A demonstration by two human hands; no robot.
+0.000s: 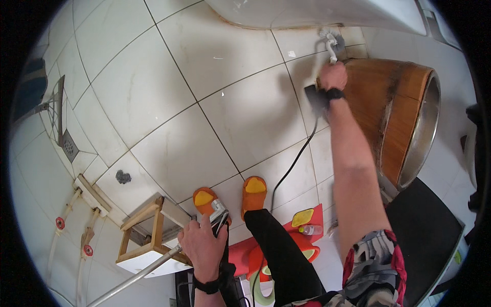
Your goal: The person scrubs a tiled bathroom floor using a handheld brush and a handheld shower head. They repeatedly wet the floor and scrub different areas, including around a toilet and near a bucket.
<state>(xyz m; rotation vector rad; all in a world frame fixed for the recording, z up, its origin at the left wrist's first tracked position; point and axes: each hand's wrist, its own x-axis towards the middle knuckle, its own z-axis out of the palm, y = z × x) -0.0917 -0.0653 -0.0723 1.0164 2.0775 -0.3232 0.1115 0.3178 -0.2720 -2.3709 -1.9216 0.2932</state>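
Observation:
My right hand point(333, 78) is closed on the white handle of a round-headed toilet brush point(333, 44), whose bristles are near the base of the white bathtub point(314, 13). Beside that hand lies a wooden barrel point(376, 96) on its side, its metal-lined mouth facing right. A blurred dark device on a black cable point(293, 163) hangs at the right wrist. My left hand point(203, 243) is at the lower middle, at the top of a metal pole point(138, 278) with a grey fitting; its fingers are partly hidden, so its grip is unclear.
A small wooden stool point(157, 228) lies at the lower left near red-handled pipe valves point(88, 250). A floor drain point(70, 146) and a grey scouring pad point(123, 177) are on the left. Near my orange slippers point(254, 192) are a yellow sponge point(302, 218) and a small bottle point(311, 230).

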